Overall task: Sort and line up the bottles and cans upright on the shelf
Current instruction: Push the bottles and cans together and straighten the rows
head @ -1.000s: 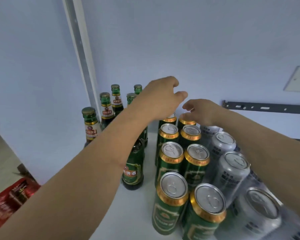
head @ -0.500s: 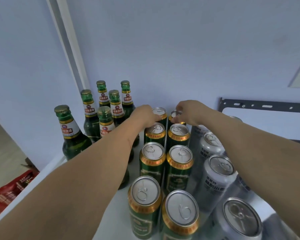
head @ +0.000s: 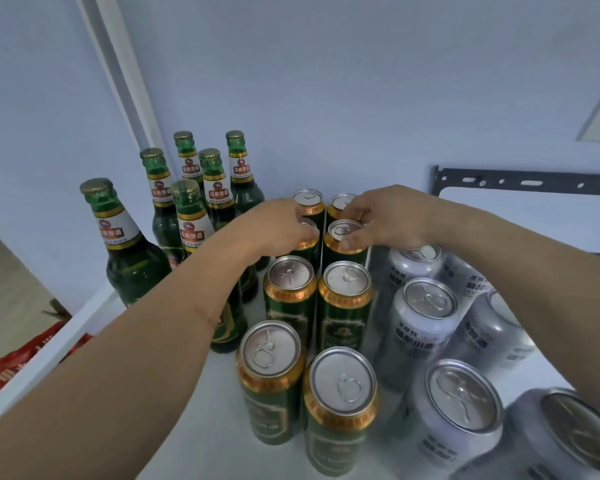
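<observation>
Green cans stand upright in two columns running away from you down the middle of the shelf, with green bottles clustered to the left and silver cans to the right. Your hands are far back, over the second row from the wall. Your left hand curls over the left can there, fingers wrapped on its rim so the top is mostly hidden. Your right hand pinches the rim of the right can, thumb at the front edge, fingers behind. Both look clamped, one can each, with a narrow gap between the hands.

Each can's long axis is vertical and sits directly below your fingers, so any nudge is sideways or fore-and-aft, not a lift. The last pair stands just behind, nearly touching, so pushing back has little room. The sorting looks mostly done; squaring these rows seems to be what remains.
</observation>
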